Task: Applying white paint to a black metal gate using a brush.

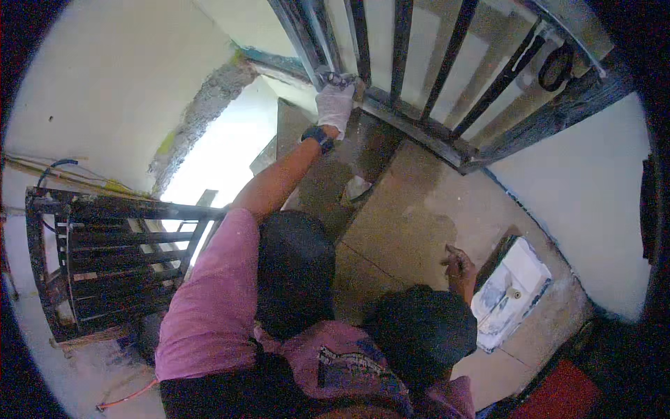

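My left hand (335,107), in a white glove with darkened fingertips, reaches forward to the foot of the dark metal railing (402,52). It touches the lower end of the railing's left post; its fingers are too blurred to show whether they grip it. A dark wristwatch (317,137) is on that wrist. My bare right hand (460,265) hovers low at the right, its fingers apart and nothing visible in them. Beside it on the tiled floor (408,209) lies a white, tray-like container (515,298) with stained edges and a round fitting.
A crumpled white scrap (357,187) lies on the darker step. At left, a second dark metal grille (123,256) leans near a bright opening with a rough, broken wall edge (209,105). Cables (68,175) run along the left wall. Something red (560,390) sits at lower right.
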